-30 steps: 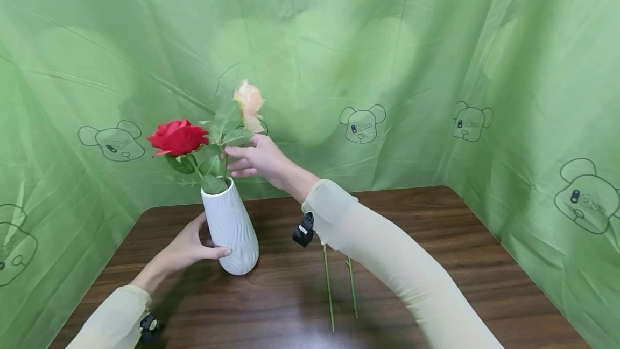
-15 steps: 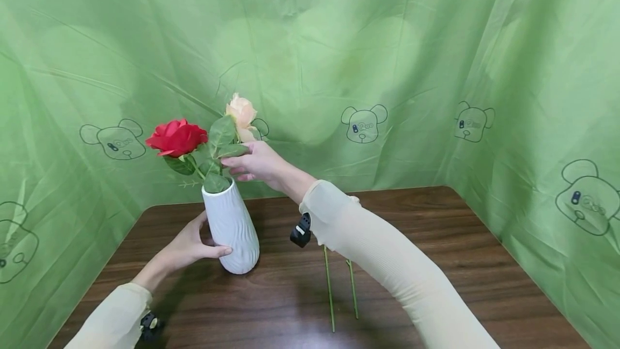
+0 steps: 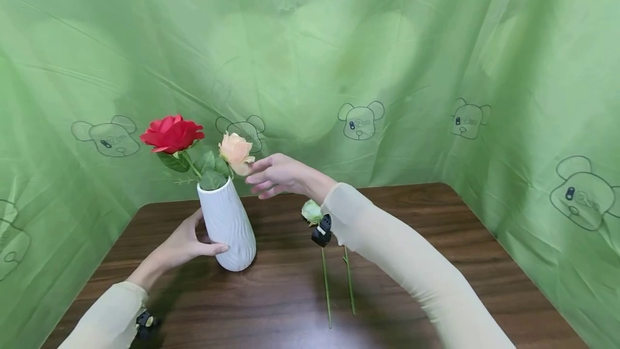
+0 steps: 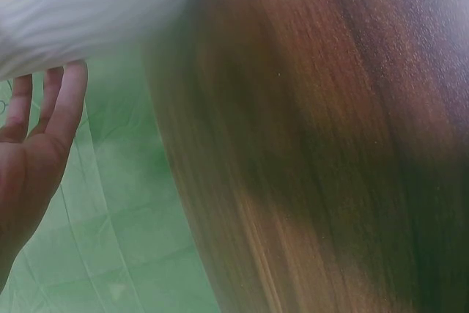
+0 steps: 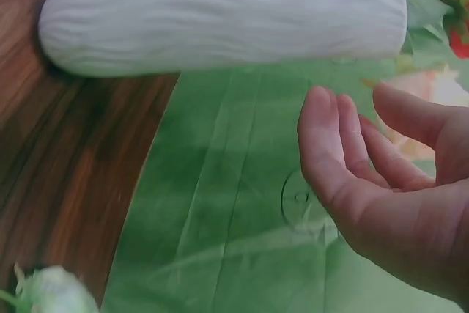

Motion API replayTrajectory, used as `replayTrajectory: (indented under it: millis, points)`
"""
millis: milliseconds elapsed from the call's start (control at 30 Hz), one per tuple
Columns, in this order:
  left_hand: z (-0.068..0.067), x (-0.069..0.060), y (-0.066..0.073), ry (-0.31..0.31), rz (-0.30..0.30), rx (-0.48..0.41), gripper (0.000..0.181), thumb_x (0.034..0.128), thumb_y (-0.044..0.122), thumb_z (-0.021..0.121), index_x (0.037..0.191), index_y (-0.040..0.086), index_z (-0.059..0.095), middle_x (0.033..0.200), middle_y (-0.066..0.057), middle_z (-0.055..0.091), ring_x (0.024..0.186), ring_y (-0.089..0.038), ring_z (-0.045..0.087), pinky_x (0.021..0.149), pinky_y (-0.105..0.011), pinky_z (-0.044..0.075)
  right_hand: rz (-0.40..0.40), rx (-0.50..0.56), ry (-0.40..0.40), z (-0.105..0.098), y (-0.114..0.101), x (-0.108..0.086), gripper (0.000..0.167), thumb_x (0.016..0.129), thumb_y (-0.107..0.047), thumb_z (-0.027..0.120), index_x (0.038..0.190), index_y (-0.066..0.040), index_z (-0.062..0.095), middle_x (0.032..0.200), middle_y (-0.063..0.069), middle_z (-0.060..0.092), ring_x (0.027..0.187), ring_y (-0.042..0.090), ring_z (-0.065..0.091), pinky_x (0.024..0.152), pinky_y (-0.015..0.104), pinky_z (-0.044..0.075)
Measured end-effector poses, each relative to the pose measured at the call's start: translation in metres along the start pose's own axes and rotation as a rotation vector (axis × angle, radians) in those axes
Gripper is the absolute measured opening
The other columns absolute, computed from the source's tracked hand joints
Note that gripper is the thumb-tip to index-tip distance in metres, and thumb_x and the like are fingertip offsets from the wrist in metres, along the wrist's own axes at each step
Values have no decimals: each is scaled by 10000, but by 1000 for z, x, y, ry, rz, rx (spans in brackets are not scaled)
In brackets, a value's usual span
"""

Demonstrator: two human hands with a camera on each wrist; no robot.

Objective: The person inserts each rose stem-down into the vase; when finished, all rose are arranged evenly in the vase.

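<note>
The white ribbed vase [image 3: 227, 228] leans slightly on the table, its mouth up and to the left. My left hand [image 3: 181, 244] grips its lower left side, thumb in front; in the left wrist view the fingers [image 4: 64, 100] reach behind the vase [image 4: 88, 12]. A red rose [image 3: 173, 133] and a peach rose [image 3: 235, 149] stand in the vase, the peach one low over the rim. Just right of the peach rose is my right hand [image 3: 283, 175], fingers loosely bent, with nothing between thumb and fingers in the right wrist view [image 5: 388, 174].
A pale green-white flower [image 3: 311, 212] lies on the brown table [image 3: 387, 263] right of the vase, partly behind the right wrist's black camera. Two green stems [image 3: 326, 290] lie below the right sleeve. Green printed cloth [image 3: 300, 69] hangs behind and at both sides.
The peach rose has gone down into the vase. My right hand has let go of it and moved slightly right and down, uncovering the pale flower. The left hand keeps its grip.
</note>
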State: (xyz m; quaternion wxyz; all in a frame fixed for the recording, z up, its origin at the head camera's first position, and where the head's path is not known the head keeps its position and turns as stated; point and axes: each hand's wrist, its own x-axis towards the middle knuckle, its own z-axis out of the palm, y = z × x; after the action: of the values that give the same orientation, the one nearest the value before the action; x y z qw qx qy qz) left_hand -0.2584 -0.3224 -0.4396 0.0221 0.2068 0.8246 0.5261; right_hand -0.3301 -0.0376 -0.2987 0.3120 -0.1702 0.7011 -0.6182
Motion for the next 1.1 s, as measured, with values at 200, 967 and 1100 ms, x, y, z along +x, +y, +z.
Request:
replayTrajectory:
  millis: [200, 967, 1100]
  points:
    - [-4, -4, 1, 7, -2, 6, 817, 779, 82, 884, 1435, 55, 398, 1252, -168, 593, 1051, -223, 663, 824, -347, 595, -14, 6, -9, -25, 4, -20, 446, 985, -29, 643, 1420, -30, 543, 1268, 142, 643, 1023, 303, 682, 899, 420, 580]
    - [5, -6, 6, 42, 35, -24, 830, 756, 44, 896, 1434, 56, 416, 1255, -163, 595, 1082, -212, 658, 865, -372, 590, 67, 48, 88, -127, 106, -115, 519, 1005, -41, 606, 1474, 65, 412, 1070, 145, 686, 904, 249, 698, 887, 453, 582]
    - [7, -7, 8, 43, 36, -30, 830, 754, 39, 895, 1429, 58, 413, 1256, -164, 590, 1080, -217, 661, 859, -367, 592, 99, 54, 97, -129, 133, -118, 505, 996, -64, 633, 1441, 76, 440, 1033, 121, 671, 914, 267, 696, 873, 464, 587]
